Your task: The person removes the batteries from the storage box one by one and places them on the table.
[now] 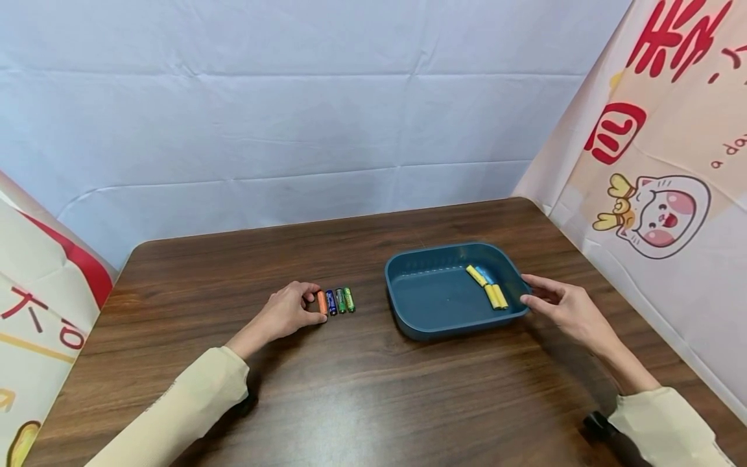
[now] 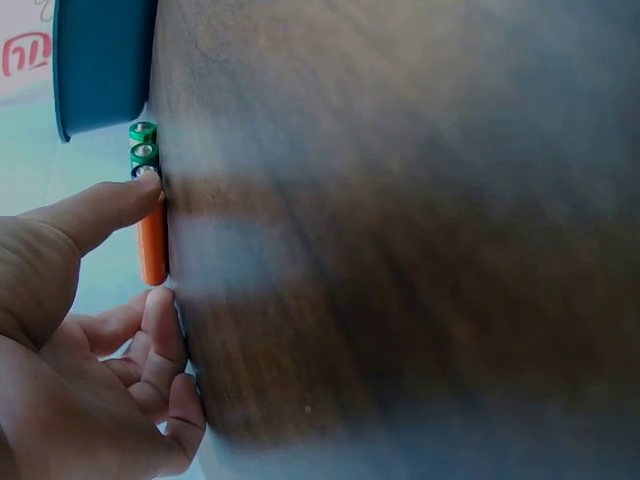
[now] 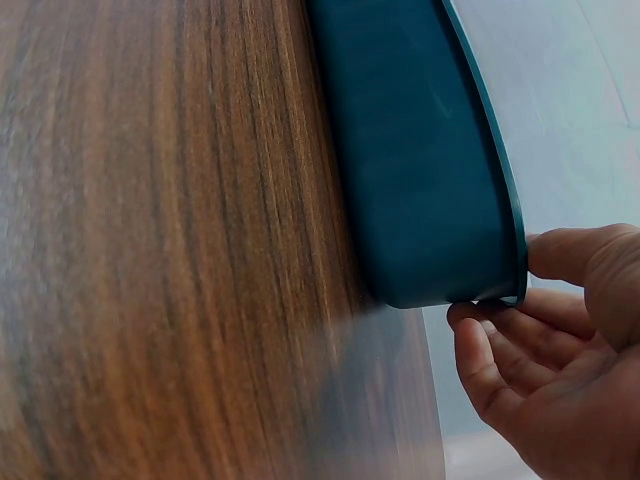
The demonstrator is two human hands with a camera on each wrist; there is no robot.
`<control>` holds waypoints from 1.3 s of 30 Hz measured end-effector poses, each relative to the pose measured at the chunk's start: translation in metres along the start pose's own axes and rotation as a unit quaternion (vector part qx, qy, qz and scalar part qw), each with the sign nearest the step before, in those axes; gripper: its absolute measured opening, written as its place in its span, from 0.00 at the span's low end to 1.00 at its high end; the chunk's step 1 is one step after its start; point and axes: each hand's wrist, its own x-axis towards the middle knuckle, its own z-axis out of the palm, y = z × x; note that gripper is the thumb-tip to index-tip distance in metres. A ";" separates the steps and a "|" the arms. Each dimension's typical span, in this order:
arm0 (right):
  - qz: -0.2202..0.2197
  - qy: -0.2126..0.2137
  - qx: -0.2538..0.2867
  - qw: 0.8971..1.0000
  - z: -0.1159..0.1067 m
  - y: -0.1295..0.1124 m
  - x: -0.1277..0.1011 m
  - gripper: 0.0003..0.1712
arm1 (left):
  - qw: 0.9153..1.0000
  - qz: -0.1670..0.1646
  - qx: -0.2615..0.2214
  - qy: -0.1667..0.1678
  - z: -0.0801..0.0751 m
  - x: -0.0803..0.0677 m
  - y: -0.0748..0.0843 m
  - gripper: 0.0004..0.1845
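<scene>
From the head view, the left hand (image 1: 286,312) rests on the brown wooden surface (image 1: 350,389). Its thumb and fingers pinch the orange battery (image 1: 321,302), which lies flat at the left end of a short row. Next to it lie a blue battery (image 1: 331,302) and two green batteries (image 1: 345,299), side by side. To the right sits a blue tray (image 1: 408,285) with yellow batteries (image 1: 496,296) and a light blue one (image 1: 484,274) inside. The right hand (image 1: 563,308) holds the right rim of the tray, thumb on top.

From the left wrist view, the thumb (image 2: 95,212) presses on one end of the orange battery (image 2: 152,245) and the curled fingers (image 2: 160,330) meet the other end. The green batteries (image 2: 143,142) lie just past it, near the tray (image 2: 95,60).

From the right wrist view, the right hand (image 3: 560,340) grips the tray (image 3: 420,150) at its corner, thumb above the rim and fingers curled under it.
</scene>
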 end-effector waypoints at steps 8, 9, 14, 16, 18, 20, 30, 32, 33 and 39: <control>-0.006 0.001 0.000 1.000 0.000 0.000 0.000 0.28 | 1.000 -0.006 -0.001 -0.009 -0.002 0.000 0.001 0.34; -0.006 0.001 0.000 1.000 -0.001 0.000 0.000 0.28 | 1.000 -0.005 -0.001 -0.011 -0.002 -0.001 0.002 0.34; -0.006 0.001 -0.001 1.000 -0.001 0.001 0.000 0.28 | 0.999 -0.012 -0.020 -0.028 -0.006 -0.001 0.003 0.36; -0.005 0.001 0.000 1.000 -0.001 0.001 0.000 0.28 | 0.999 -0.011 -0.031 -0.030 -0.008 -0.001 0.004 0.36; -0.003 0.001 0.001 1.000 -0.001 0.000 0.000 0.28 | 0.999 -0.006 -0.040 -0.026 -0.010 -0.001 0.006 0.36; -0.001 0.000 0.001 1.000 -0.001 0.000 0.000 0.28 | 0.999 0.008 -0.041 -0.020 -0.014 -0.001 0.009 0.35; 0.003 -0.002 0.003 1.000 -0.001 0.000 0.000 0.29 | 0.994 0.051 -0.098 -0.013 -0.028 0.006 0.055 0.33; 0.003 -0.002 0.004 1.000 -0.001 0.000 0.000 0.29 | 0.993 0.058 -0.105 -0.015 -0.027 0.009 0.068 0.32; 0.003 -0.001 0.005 1.000 -0.001 0.000 0.000 0.29 | 0.992 0.062 -0.107 -0.016 -0.026 0.011 0.074 0.32; -0.001 0.000 0.006 1.000 -0.001 0.000 0.000 0.28 | 0.989 0.092 -0.116 -0.024 -0.008 0.027 0.116 0.30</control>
